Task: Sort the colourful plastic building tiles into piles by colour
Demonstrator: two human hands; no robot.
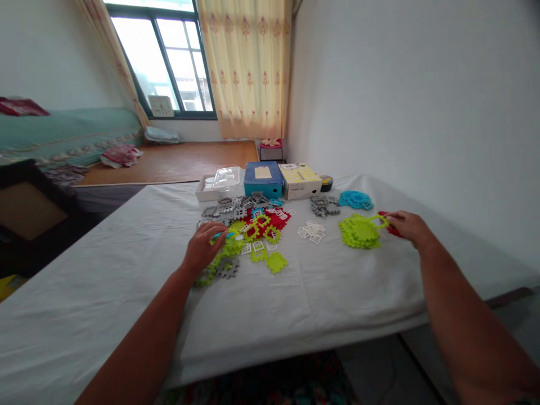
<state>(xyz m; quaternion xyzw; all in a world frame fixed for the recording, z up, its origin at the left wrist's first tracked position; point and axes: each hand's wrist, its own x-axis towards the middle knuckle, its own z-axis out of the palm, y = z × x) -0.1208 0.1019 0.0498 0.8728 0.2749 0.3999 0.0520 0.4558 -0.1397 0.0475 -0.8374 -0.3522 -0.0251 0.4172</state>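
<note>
My left hand (203, 246) is at the left side of a mixed pile of plastic interlocking tiles, its fingers closed on a small blue tile (218, 235). Lime green tiles (232, 245) lie just beyond those fingertips. On the far right, my right hand (407, 226) pinches a lime green frame tile (382, 221) beside a stack of lime green tiles (360, 231). Red tiles (394, 231) show under that hand, partly hidden by it. White window-shaped pieces (311, 231) form a small heap between the hands.
Grey tiles (324, 206) and blue tiles (356, 199) are grouped at the back right. Behind the mixed pile stand an open white box (206, 191), a blue box (264, 183) and a yellow-and-white box (300, 183). A wall (422, 124) borders the cloth-covered surface (295, 320) on the right.
</note>
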